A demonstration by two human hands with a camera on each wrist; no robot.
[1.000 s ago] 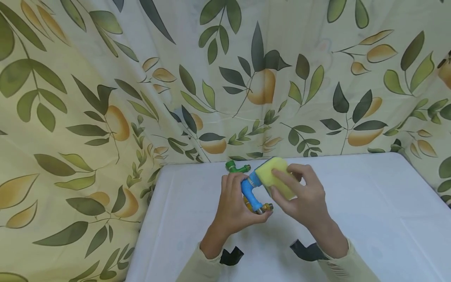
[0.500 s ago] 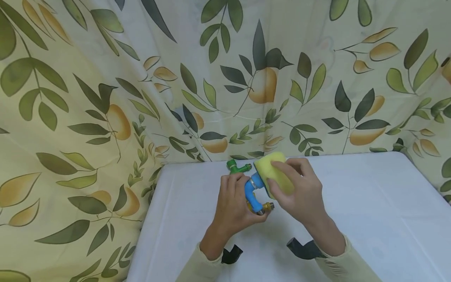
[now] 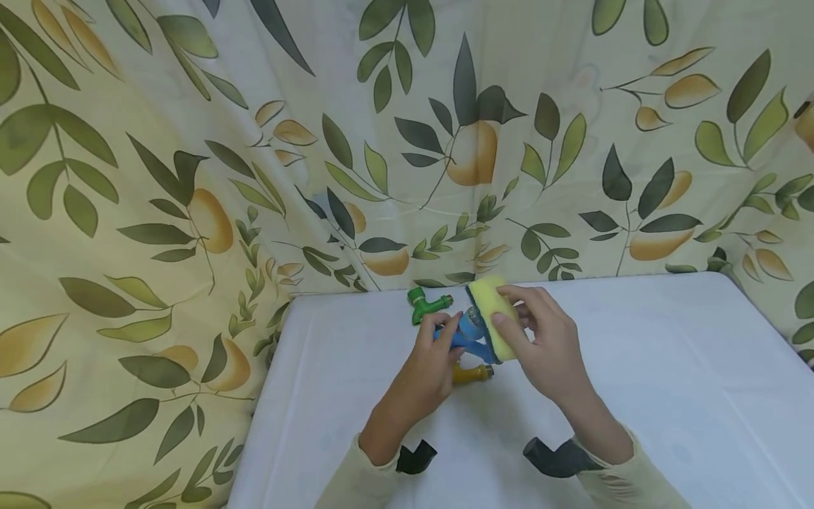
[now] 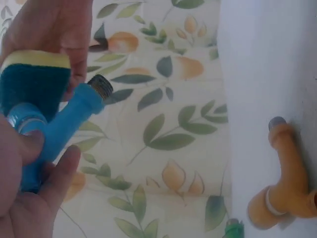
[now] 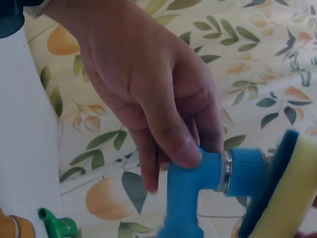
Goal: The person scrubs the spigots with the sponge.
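Observation:
My left hand [image 3: 429, 371] grips a blue plastic tap [image 3: 467, 343] above the white table. In the left wrist view, the tap's dark threaded end [image 4: 101, 87] points up and away from the fingers. My right hand [image 3: 550, 346] holds a yellow sponge [image 3: 496, 314] by its soft side, thumb and fingers on it. The sponge's dark scouring face [image 4: 37, 87] is turned towards the tap. In the right wrist view it is right at the tap's blue cap [image 5: 247, 171]. The left palm hides part of the tap's body.
A green tap [image 3: 427, 304] lies near the table's back edge. Close to the left hand, an orange-yellow tap [image 3: 472, 375] lies on the white table [image 3: 687, 396]. A leaf-patterned curtain [image 3: 407, 141] hangs behind and to the left.
My left hand has turned the blue tap in its grip, so its curved side no longer faces up the same way. The sponge has swung more upright, edge towards the head camera.

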